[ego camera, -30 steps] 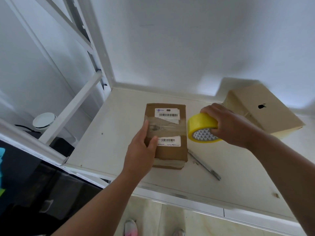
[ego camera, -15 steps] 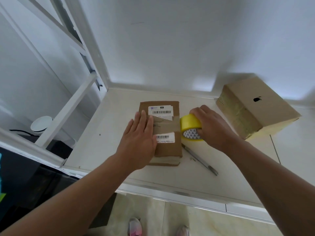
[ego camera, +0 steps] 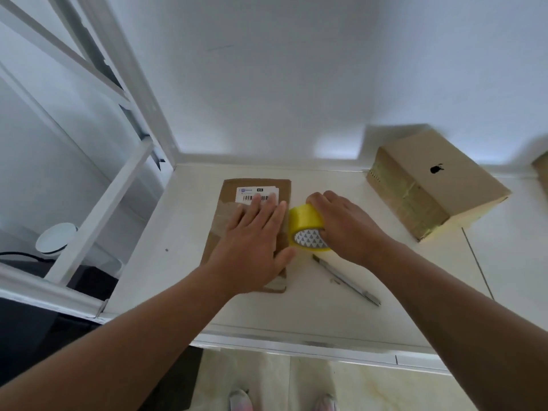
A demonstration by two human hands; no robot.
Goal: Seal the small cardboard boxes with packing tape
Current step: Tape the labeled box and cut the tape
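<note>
A person's left hand (ego camera: 255, 241) lies flat, fingers straight, pressing on the top of a small cardboard box (ego camera: 231, 191) that sits on a white surface (ego camera: 184, 232) near its back wall. The right hand (ego camera: 347, 223) grips a yellow roll of packing tape (ego camera: 305, 223), fingers curled over it, held against the box's right edge. A white barcode label (ego camera: 252, 194) shows at the box's far end, partly under the fingertips. A slim utility knife (ego camera: 347, 280) lies on the surface just right of the box. A larger cardboard box (ego camera: 436, 185) with a black logo sits well apart at right.
</note>
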